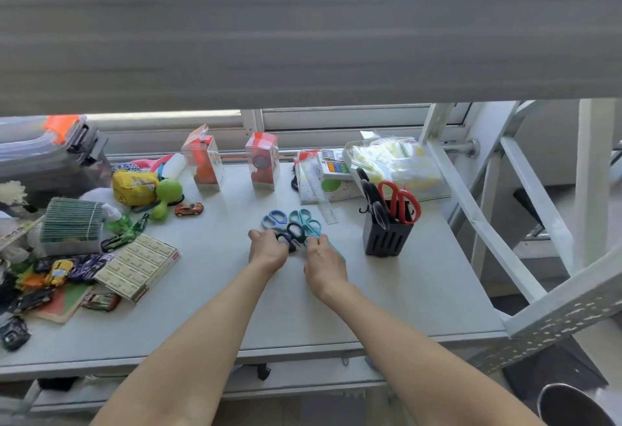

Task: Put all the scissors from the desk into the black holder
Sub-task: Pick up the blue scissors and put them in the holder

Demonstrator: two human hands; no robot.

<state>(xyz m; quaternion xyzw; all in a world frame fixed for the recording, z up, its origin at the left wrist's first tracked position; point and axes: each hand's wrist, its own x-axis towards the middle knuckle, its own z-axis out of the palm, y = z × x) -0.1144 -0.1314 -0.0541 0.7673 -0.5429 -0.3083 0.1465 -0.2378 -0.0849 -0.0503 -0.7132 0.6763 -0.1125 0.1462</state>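
Observation:
A cluster of scissors lies in the middle of the grey desk: a blue-handled pair, teal-handled pairs and a black-handled pair. My left hand rests on the left side of the cluster, its fingers closed around the black-handled scissors. My right hand grips a teal pair at the right side, whose blade shows under the hand. The black holder stands upright to the right, with red-handled scissors and black-handled scissors standing in it.
A clear ruler lies behind the scissors. Two boxed toys stand at the back. A flat box, toy cars and a green toy crowd the left. A white metal frame slants along the desk's right edge.

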